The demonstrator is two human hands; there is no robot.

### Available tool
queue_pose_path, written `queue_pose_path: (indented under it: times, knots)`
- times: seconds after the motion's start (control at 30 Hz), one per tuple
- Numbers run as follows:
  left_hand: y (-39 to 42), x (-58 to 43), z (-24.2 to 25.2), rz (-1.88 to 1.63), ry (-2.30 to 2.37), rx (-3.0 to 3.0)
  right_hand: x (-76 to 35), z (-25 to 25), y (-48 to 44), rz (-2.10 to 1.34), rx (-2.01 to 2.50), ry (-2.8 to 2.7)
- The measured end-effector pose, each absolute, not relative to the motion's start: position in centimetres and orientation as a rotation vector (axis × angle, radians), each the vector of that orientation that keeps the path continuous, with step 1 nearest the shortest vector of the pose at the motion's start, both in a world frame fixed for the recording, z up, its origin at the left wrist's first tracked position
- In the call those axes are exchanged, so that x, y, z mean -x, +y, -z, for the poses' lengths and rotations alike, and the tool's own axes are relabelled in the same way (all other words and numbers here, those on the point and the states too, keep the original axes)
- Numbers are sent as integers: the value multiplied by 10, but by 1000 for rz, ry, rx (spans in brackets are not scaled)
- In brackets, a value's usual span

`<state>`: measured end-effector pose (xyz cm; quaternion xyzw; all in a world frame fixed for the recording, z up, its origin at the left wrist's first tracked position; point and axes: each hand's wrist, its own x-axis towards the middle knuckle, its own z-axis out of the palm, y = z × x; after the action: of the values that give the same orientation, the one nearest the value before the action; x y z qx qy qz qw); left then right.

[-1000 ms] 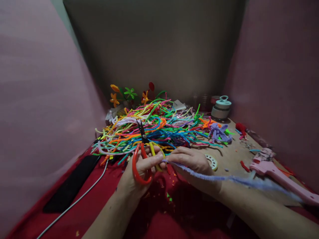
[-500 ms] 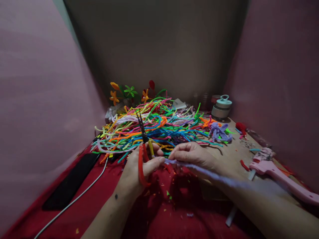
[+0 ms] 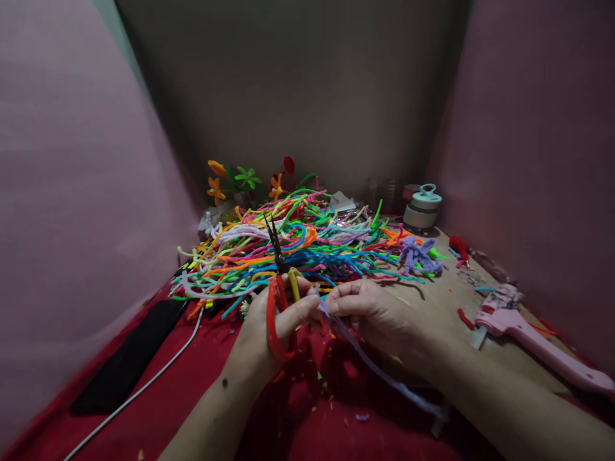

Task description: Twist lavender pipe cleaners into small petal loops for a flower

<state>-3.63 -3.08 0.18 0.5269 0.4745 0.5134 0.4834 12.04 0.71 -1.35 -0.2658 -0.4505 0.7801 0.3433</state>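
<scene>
- Although the left hand (image 3: 259, 325) also carries scissors (image 3: 271, 320), its thumb and fingers pinch one end of a purple fuzzy stem (image 3: 358, 349).
- The scissors' red handle sits against that hand near the base of the thumb, and the dark blades point up and away, their tips slightly apart.
- The right hand (image 3: 369, 310), just beside the left, grips the purple fuzzy stem between thumb and fingertips near the same end; the rest slants down to the right, below the right wrist.
- Beyond both hands lies a tangled heap of coloured stems (image 3: 298, 253), with a purple bundle (image 3: 417, 255) at its right edge.
- Fuzzy flowers (image 3: 247, 177) stand behind the heap.
- A pink glue gun (image 3: 533, 339) rests on the right.
- On the left, a white cable (image 3: 144, 385) runs alongside a flat black object (image 3: 129, 358).
- Small clippings dot the red cloth (image 3: 346, 442).
</scene>
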Motion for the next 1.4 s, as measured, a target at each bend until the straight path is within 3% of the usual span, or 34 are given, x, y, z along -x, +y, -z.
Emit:
queue_pose_path:
  times: [0.23, 0.5, 0.73, 1.4]
  knots:
    - [-33, 39, 3, -1021, 1198, -1352, -124, 10, 15, -2017, 595, -817]
    - [-33, 43, 4, -831, 1553, -2016, -126, 9, 21, -1874, 524, -845]
    - [-37, 43, 12, -607, 1632, -2226, -125, 9, 23, -1783, 521, -812]
    - [-39, 34, 11, -525, 1717, -2250, -119, 10, 17, -1763, 461, -860]
